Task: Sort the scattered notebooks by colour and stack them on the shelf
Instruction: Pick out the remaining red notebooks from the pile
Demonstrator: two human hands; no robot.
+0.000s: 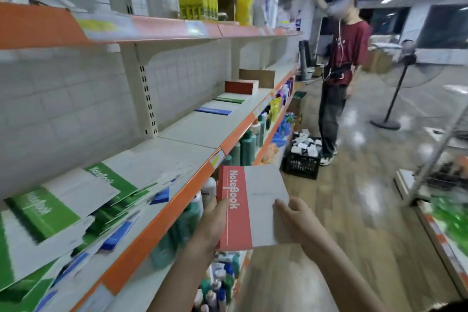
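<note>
Red notebook (243, 208) gripped by both hands' fingers (222, 206), black crate (301, 159) holding small boxes

Only 2 arms of the person wearing the camera are in view, both coming in from the bottom edge. The left forearm (182, 268) is bare from the wrist down to where the picture cuts it, and so is the longer, slimmer-looking right forearm (342, 268). The left hand (215, 220) is bare too, and its 1 visible thumb is rounded at the tip. The right hand (296, 215) is equally uncovered, and motion blur softens its knuckles and nails. In the bottom right corner, just beside the right forearm, lies a small dark rounded patch with a reddish rim (453, 308). It is too blurred to tell whether it is clothing.
</note>
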